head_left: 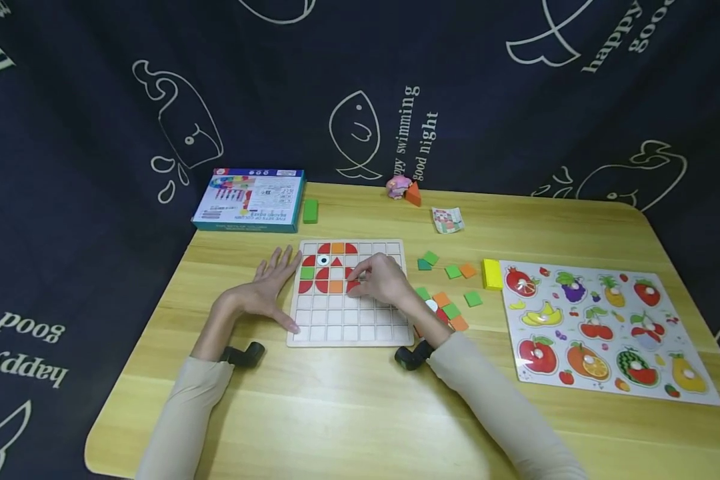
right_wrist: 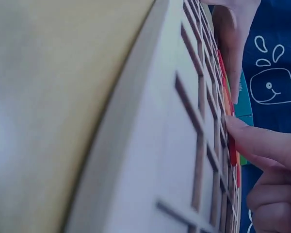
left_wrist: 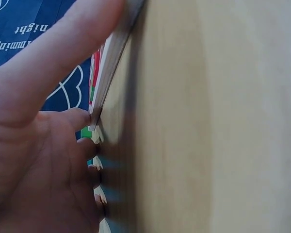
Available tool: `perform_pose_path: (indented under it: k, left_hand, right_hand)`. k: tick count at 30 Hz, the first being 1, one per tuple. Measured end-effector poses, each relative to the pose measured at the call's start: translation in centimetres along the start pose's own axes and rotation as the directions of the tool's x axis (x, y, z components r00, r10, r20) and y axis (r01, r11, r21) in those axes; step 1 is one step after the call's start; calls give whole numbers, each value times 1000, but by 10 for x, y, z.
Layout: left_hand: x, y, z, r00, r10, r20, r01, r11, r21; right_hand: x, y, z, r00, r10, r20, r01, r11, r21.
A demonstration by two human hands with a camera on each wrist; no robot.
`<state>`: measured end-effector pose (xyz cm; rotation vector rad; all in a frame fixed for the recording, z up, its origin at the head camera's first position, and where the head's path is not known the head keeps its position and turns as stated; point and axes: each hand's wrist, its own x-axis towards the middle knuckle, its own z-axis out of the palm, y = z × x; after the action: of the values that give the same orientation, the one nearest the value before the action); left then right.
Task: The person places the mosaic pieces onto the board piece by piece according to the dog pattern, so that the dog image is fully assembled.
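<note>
A pale grid board [head_left: 327, 335] lies on the table, its upper left squares filled with red, orange and green tiles and a round eye tile [head_left: 323, 260]. My left hand [head_left: 265, 288] spreads its fingers along the left side of the board, thumb at the lower left corner. In the left wrist view, the thumb [left_wrist: 53, 58] reaches the board's edge [left_wrist: 106, 73]. Over the filled part, my right hand [head_left: 383, 280] pinches a red tile [right_wrist: 233, 151] between thumb and index finger, low at the grid. The fingers partly hide that tile.
Loose green [head_left: 473, 299] and orange tiles [head_left: 468, 271] lie right of the board, some under the right forearm. A fruit puzzle board [head_left: 612, 393] and yellow block [head_left: 492, 274] are farther right. Behind stand a flat box [head_left: 249, 199], green block [head_left: 310, 211] and picture card [head_left: 448, 221].
</note>
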<state>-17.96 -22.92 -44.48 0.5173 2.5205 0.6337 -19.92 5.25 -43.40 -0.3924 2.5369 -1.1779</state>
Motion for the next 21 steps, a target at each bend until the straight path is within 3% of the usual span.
perform_pose_path:
  k: [6, 15, 21]
  left_hand:
    - [0, 1, 0, 1000, -12, 2, 12, 1000, -1]
    - [2, 1, 1, 1000, 1, 1, -1, 1000, 11]
    - [1, -1, 1, 1000, 7, -7, -7, 1000, 16]
  right_hand:
    - [2, -1, 1, 999, 3, -40, -4, 1000, -8]
    - [7, 6, -4, 998, -41, 44, 38, 997, 67]
    - [-6, 19, -34, 999, -47, 19, 45, 996, 70]
